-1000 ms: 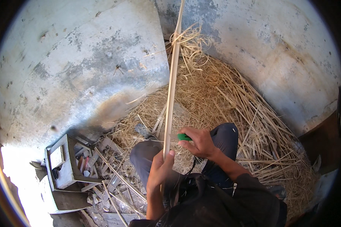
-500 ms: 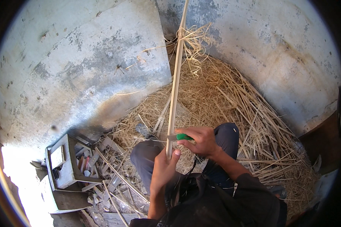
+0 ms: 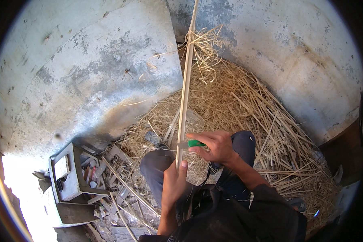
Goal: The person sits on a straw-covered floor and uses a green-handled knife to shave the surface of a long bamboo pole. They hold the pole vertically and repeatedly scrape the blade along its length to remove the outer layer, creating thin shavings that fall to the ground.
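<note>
A long pale strip, bamboo or wood (image 3: 184, 90), runs from my lap up and away past the top of the view. My left hand (image 3: 174, 179) is closed round its near end, thumb lying along it. In my right hand (image 3: 218, 147) is a knife with a green handle (image 3: 195, 143); its short blade (image 3: 183, 145) lies across the strip just above my left thumb. Curled thin shavings (image 3: 207, 46) hang from the strip's far part. My fingers cover part of the knife handle and the strip's near end.
Straw-like shavings (image 3: 222, 92) cover the floor ahead, with a heap of thin sticks (image 3: 278, 137) at the right. An overturned wooden stool or frame (image 3: 74, 181) lies at the left among scraps. Stained walls (image 3: 121, 48) meet in the far corner. My bent knees (image 3: 155, 161) flank the strip.
The strip's far part and its hanging shavings have shifted slightly left. Both hands have moved very little; the blade still lies across the strip.
</note>
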Action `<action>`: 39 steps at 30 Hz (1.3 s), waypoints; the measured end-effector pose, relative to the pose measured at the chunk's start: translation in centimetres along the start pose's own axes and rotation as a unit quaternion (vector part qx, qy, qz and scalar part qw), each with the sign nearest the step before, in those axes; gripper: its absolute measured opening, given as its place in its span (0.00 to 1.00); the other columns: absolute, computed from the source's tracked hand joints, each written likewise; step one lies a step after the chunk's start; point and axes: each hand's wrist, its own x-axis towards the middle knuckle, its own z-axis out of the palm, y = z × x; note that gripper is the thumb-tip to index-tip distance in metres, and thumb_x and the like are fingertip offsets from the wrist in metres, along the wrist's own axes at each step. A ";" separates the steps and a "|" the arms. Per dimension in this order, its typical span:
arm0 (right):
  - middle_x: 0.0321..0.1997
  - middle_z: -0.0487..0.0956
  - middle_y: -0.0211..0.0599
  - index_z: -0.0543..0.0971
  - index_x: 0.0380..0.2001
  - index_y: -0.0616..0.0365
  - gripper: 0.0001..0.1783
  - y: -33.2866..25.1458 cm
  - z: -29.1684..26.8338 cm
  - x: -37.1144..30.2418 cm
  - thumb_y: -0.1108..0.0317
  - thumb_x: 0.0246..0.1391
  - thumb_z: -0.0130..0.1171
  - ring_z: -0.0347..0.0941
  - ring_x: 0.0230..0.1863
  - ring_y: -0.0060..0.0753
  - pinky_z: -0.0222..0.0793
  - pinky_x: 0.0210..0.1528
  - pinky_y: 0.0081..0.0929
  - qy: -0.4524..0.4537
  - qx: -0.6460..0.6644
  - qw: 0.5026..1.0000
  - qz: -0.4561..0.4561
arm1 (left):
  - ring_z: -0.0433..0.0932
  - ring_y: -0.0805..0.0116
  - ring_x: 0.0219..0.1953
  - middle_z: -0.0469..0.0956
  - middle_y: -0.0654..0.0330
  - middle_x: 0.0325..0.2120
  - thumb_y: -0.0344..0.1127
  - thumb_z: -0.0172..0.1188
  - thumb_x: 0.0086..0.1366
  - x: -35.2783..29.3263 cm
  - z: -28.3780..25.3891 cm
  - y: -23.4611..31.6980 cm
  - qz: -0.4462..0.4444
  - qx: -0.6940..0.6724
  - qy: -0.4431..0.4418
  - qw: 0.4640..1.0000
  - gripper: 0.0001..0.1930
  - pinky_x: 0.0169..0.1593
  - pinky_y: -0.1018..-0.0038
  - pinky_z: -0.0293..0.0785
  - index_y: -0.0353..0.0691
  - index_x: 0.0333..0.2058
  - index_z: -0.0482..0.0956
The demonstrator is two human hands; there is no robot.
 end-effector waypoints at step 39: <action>0.34 0.91 0.33 0.90 0.52 0.49 0.22 1.5 -0.7 1.3 0.50 0.60 0.74 0.86 0.27 0.35 0.77 0.29 0.31 0.026 -0.008 1.000 -0.004 | 0.73 0.65 0.24 0.74 0.53 0.19 0.45 0.47 0.85 -3.8 0.1 -1.3 -0.036 0.082 0.042 0.995 0.25 0.33 0.60 0.71 0.29 0.33 0.76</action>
